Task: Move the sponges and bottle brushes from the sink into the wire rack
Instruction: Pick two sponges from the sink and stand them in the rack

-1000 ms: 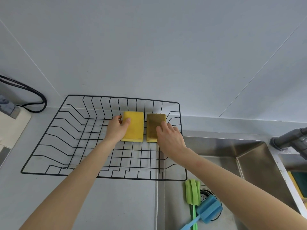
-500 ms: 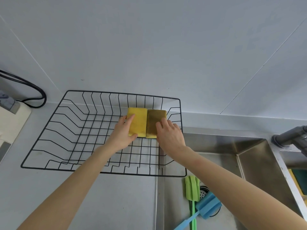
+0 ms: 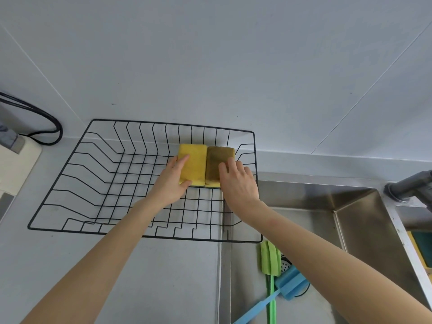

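Resting in black wire rack [image 3: 98,183] | left hand [image 3: 171,181] pinching yellow rectangular sponge [image 3: 192,166] | right hand [image 3: 238,183] fingers spread flat atop olive-brown rectangular sponge [image 3: 216,163]

Black wire rack [image 3: 77,183] on grey desk [image 3: 163,277], yellow sponge [image 3: 195,164] under left hand [image 3: 171,183], brownish sponge [image 3: 216,160] touching at its 3 o'clock under right hand [image 3: 238,183], green brush [image 3: 270,260] and blue brush [image 3: 289,285] in sink [image 3: 362,230] at 5 o'clock.

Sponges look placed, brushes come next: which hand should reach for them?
Probably the right hand. It rests at the rack's sink-side end, and the green brush and blue brush lie in the sink below that arm. The left hand would have to cross over.
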`<state>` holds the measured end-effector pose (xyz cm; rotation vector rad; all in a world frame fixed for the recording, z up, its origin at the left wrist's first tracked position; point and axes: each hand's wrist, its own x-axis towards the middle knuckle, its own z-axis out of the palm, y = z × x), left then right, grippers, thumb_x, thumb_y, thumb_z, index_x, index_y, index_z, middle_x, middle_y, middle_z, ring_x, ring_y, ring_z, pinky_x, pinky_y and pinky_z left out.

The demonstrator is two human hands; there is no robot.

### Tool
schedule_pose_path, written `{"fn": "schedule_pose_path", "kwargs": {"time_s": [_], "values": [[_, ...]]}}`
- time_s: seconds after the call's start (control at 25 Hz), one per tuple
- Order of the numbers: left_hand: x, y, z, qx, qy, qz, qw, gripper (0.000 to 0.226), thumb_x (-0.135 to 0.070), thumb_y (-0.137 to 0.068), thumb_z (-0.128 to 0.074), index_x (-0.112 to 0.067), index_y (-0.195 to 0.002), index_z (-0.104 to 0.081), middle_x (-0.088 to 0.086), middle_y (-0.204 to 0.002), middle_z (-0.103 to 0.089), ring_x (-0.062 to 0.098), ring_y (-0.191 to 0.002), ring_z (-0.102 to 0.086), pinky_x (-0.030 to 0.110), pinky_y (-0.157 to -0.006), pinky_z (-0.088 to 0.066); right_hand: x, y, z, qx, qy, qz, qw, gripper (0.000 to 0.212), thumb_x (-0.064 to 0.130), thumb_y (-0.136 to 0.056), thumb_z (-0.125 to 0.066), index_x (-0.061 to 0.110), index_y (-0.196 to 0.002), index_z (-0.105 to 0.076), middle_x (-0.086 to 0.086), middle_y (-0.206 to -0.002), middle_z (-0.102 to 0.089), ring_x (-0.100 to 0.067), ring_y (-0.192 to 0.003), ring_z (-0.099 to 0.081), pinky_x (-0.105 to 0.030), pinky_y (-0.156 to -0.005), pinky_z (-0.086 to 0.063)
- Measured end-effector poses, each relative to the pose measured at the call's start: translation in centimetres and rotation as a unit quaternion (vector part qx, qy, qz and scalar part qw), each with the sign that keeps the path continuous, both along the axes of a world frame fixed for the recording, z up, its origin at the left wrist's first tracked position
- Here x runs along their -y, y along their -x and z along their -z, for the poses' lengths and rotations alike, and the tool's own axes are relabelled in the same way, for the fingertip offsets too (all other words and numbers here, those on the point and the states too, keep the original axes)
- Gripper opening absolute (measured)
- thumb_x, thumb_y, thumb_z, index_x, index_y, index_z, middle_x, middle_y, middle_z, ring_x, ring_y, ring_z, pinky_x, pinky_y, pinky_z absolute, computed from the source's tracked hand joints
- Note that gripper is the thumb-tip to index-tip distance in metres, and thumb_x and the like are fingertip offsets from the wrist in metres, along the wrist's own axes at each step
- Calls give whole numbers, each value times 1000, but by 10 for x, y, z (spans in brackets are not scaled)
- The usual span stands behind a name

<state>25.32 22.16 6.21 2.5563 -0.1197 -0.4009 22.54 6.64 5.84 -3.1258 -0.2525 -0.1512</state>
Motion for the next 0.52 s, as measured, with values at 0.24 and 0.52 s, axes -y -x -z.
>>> {"fn": "schedule_pose_path", "kwargs": {"time_s": [0.24,0.52], "values": [[-1,-1,-6,-19,-27,22,999,73,-19,-88,-55,-19,-146,-11,12,-156,-11,30,-139,-26,38,-113,-25,-2,-3,0,7,8,3,1000,38,14,-32,-86,14,-63,-64,-2,-64,-61,-18,-52,-59,-23,-48,-45],[-5,11,-33,-28,-72,67,995,77,-27,-87,-56,-17,-146,-8,13,-156,-6,30,-141,-22,39,-115,-24,-1,12,-19,-97,-24,16,995,38,16,-91,-45,11,-128,-43,-10,-130,-46,-28,-123,-44,-41,-105,-28]]}}
